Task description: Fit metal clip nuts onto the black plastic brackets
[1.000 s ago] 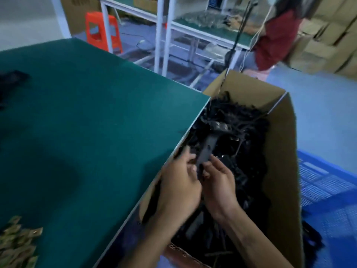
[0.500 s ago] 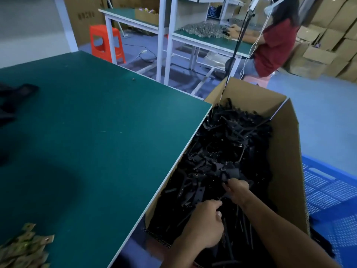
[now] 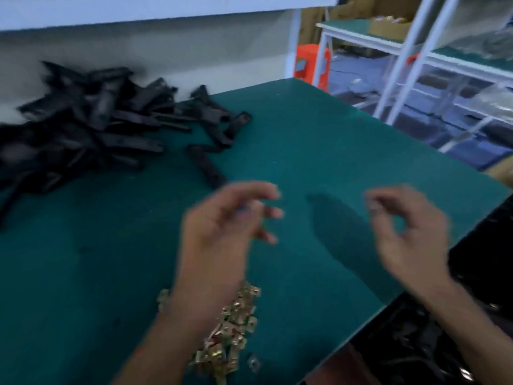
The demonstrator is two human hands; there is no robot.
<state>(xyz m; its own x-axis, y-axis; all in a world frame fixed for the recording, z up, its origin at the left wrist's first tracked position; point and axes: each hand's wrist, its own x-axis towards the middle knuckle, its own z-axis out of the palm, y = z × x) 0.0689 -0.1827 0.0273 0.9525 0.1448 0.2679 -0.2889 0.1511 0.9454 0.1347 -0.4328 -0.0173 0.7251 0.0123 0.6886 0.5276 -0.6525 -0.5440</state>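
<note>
A heap of black plastic brackets [image 3: 83,129] lies on the far left of the green table [image 3: 319,140], with one loose bracket [image 3: 206,168] nearer the middle. A pile of brass-coloured metal clip nuts [image 3: 233,326] sits at the near edge, partly hidden under my left wrist. My left hand [image 3: 222,240] hovers above the table with fingers loosely curled and nothing visible in it. My right hand [image 3: 408,234] hovers to the right, blurred, its thumb and forefinger bent toward each other around nothing I can see.
A box of black brackets [image 3: 416,345] stands below the table's right edge. Beyond the table are an orange stool [image 3: 312,65] and white-framed benches [image 3: 416,51]. A pale wall runs behind the bracket heap.
Both hands have come out of the box of brackets and moved left over the table. My view has swung left, so the bracket heap and clip nuts are now in sight.
</note>
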